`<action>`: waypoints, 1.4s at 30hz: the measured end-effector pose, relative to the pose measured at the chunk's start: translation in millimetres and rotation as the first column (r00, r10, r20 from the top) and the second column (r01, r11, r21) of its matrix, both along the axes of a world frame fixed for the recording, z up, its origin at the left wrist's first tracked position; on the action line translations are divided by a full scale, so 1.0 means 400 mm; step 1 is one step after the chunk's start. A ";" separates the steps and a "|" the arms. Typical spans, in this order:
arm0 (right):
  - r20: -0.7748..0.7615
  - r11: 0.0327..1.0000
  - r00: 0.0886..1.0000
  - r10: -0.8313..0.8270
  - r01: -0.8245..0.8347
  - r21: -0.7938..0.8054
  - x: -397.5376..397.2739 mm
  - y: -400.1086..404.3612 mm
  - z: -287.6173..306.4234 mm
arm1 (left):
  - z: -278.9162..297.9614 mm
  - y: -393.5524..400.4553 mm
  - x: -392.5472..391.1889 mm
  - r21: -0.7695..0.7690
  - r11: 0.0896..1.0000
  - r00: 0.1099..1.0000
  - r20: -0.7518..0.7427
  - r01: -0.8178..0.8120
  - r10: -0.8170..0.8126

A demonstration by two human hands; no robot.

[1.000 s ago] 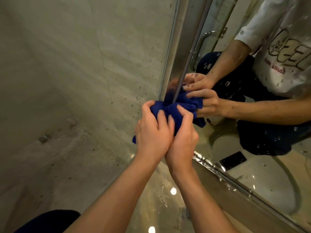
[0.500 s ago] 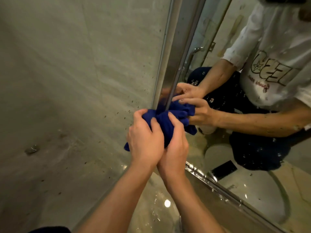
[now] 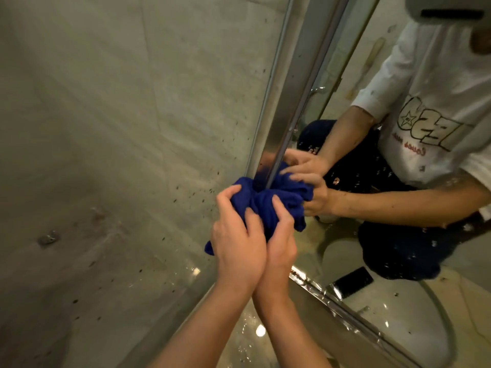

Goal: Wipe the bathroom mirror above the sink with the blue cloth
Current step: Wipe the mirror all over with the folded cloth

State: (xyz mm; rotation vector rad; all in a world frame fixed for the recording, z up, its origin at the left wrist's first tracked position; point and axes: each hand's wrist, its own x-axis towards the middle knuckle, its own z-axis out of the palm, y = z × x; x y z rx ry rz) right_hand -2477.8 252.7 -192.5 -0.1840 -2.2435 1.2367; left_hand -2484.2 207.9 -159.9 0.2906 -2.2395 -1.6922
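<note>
Both of my hands hold the bunched blue cloth [image 3: 261,205] against the mirror's steel left frame [image 3: 291,96], low on the frame. My left hand [image 3: 237,240] grips the cloth from the left, fingers curled over it. My right hand [image 3: 280,240] grips it from the right, pressed against the left hand. The mirror [image 3: 398,181] fills the right side and reflects my arms, the cloth and my white printed shirt. Its glass is speckled with spots.
A grey tiled wall [image 3: 119,128], dotted with dark specks, stands to the left of the frame. A wet glossy counter [image 3: 239,341] lies below my forearms. The mirror's bottom steel edge [image 3: 345,309] runs diagonally; a dark phone [image 3: 353,282] shows as a reflection in the glass.
My hands stay clasped on the cloth at the frame and the fingers shift a little. The view has tilted, bringing more of the reflected shirt into sight.
</note>
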 end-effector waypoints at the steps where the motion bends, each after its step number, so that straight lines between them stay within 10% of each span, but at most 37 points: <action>1: -0.007 1.000 1.000 -0.013 0.013 -0.027 0.002 0.000 0.010 | 0.011 -0.005 -0.002 0.013 1.000 1.000 0.021 0.008 -0.008; 9: -0.257 0.992 0.964 -0.060 0.086 0.091 -0.013 0.016 0.235 | 0.159 -0.036 -0.029 0.151 0.986 0.991 -0.126 0.069 -0.051; 14: -0.329 0.972 0.944 -0.024 0.098 0.212 -0.031 0.032 0.297 | 0.203 -0.039 -0.023 -0.093 0.990 0.925 -0.356 0.103 -0.130; 21: -0.175 0.961 0.985 0.008 0.040 0.273 -0.014 0.040 0.208 | 0.101 -0.031 -0.026 -0.341 0.940 0.952 -0.281 0.018 -0.120; 31: -0.102 0.971 0.995 0.013 0.011 0.238 -0.013 0.051 0.387 | 0.196 -0.011 0.015 0.345 0.938 0.973 -0.225 0.023 0.059; 42: -0.037 0.909 0.987 0.155 -0.128 0.397 -0.128 0.146 0.473 | 0.254 -0.018 0.013 -0.034 0.993 0.903 -0.415 0.113 -0.117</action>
